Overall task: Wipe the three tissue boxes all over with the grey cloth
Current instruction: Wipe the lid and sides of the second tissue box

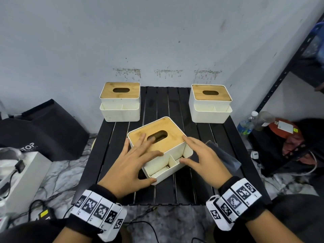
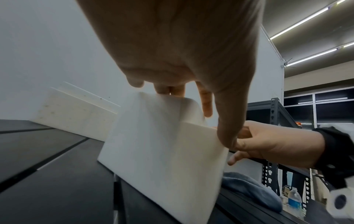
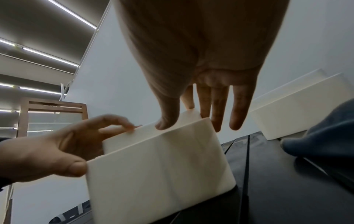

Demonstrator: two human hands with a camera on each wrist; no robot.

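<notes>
Three white tissue boxes with bamboo lids stand on the black slatted table (image 1: 166,193). One is at the back left (image 1: 120,109), one at the back right (image 1: 210,111). The middle box (image 1: 163,155) sits nearest me, turned at an angle. My left hand (image 1: 138,160) holds it, fingers spread over the lid and thumb on the front left corner. My right hand (image 1: 198,155) holds its right side, thumb on the front compartment's rim. In the wrist views both hands clasp the box (image 2: 162,151) (image 3: 162,163). The grey cloth (image 1: 226,158) lies on the table, partly under my right hand.
A black metal shelf (image 1: 280,81) stands to the right, with a water bottle (image 1: 246,123) and clutter at its foot. A black bag (image 1: 43,130) and a white case (image 1: 22,178) lie on the floor at the left. Cables run below the table's front edge.
</notes>
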